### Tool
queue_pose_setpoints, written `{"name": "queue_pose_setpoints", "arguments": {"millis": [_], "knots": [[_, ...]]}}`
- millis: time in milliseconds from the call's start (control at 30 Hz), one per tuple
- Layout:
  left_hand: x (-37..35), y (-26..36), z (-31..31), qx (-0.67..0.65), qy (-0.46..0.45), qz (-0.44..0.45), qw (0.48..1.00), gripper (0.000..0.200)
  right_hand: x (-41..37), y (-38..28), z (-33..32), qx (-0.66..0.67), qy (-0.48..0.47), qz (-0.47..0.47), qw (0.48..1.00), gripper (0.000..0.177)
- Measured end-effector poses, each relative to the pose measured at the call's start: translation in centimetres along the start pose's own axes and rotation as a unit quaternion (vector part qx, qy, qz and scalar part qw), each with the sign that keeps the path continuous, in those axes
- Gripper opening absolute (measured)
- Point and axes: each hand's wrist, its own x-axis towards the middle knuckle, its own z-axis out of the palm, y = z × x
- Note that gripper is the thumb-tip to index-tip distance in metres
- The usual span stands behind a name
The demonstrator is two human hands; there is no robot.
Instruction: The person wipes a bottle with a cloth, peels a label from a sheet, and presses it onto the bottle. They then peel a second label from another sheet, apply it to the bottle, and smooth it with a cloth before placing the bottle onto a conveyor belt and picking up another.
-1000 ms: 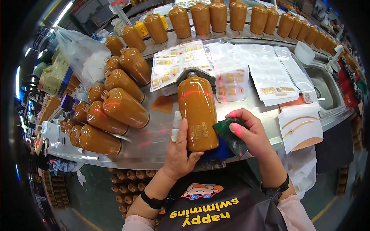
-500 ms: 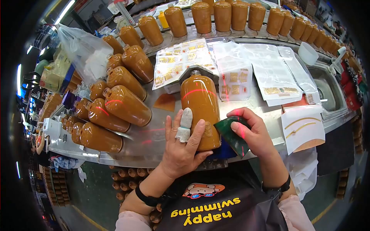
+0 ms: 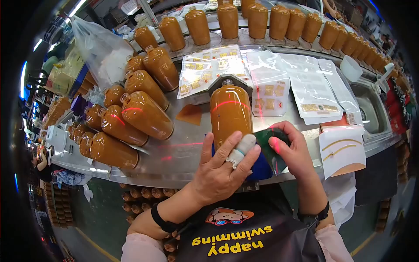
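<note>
A glossy brown bottle (image 3: 230, 109) lies on its back with its neck in a dark angled holder (image 3: 214, 83), and red laser lines cross it. My left hand (image 3: 222, 172) rests over the bottle's base end, fingers spread, hiding that part; one finger wears a white wrap (image 3: 241, 153). My right hand (image 3: 293, 150) pinches a dark green, flat, triangular piece (image 3: 269, 144) between thumb and fingers, just right of the bottle. Blue material (image 3: 262, 168) shows beneath the base end. A brown flat scrap (image 3: 190, 114) lies left of the bottle.
Several brown bottles (image 3: 146, 114) lie on the left; others stand in a row (image 3: 228, 22) along the back. Gold label sheets (image 3: 205, 70) and clear-backed sheets (image 3: 307, 83) lie behind. A sink (image 3: 371, 107) is at the right, near a white paper with gold strips (image 3: 341, 148).
My left hand has moved right, from the bottle's left side to over its base end. The green piece stays in my right hand, slightly further right in view.
</note>
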Motion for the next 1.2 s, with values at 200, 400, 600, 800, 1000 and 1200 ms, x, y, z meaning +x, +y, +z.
{"name": "queue_pose_setpoints", "arguments": {"millis": [200, 400, 600, 800, 1000, 1200], "knots": [[-2.9, -1.1, 2.1, -0.127, 0.1, -0.183, 0.97, 0.088, 0.1, -4.8, 2.8, -0.302, -0.077, -0.352, 0.882, 0.029], [-3.1, -1.8, 1.2, -0.069, 0.075, -0.155, 0.983, 0.094, 2.5, -3.4, 2.4, -0.265, 0.084, -0.242, 0.93, 0.023], [-3.1, -1.9, 2.1, -0.113, 0.092, -0.174, 0.974, 0.098, -0.9, -6.2, 3.0, -0.382, -0.212, -0.384, 0.814, 0.034], [-3.6, -2.1, 2.7, -0.118, 0.1, -0.183, 0.971, 0.099, -0.3, -6.0, 3.4, -0.349, -0.184, -0.396, 0.829, 0.031], [-3.2, -1.4, 2.2, -0.071, 0.098, -0.124, 0.985, 0.09, -0.2, -3.8, 5.2, -0.11, -0.008, -0.076, 0.991, 0.017], [-4.0, -1.7, 3.0, -0.09, 0.092, -0.153, 0.98, 0.095, -0.6, 2.2, 2.1, -0.015, 0.085, 0.016, 0.996, 0.016]]}}
